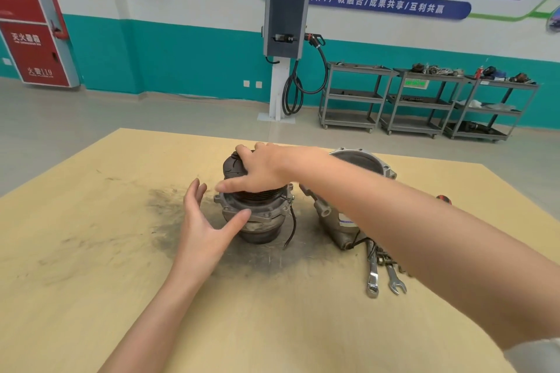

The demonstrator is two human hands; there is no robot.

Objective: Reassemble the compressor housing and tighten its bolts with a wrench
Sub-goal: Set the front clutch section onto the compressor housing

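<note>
- The compressor body [253, 209] stands upright on its end near the middle of the bench [91, 251], pulley end up, over a dark greasy smear on the wood.
- The right hand [260, 171] lies over the top of the pulley, fingers curled round its rim; this looks like a steadying or turning grip, so the body stays put or can be brought round.
- The left hand [206, 221] is spread, fingers relaxed and holding nothing; its thumb reaches to the flange on the near left side, the palm just beside the body, seemingly ready to brace it.
- The housing shell [342, 212] lies tilted just right of the body, its open mouth facing away, not yet fitted.
- Two wrenches [383, 275] lie side by side near the right forearm, within easy reach for the bolts, untouched.
- My reading: early in reassembly, the parts are being positioned before joining.
</note>
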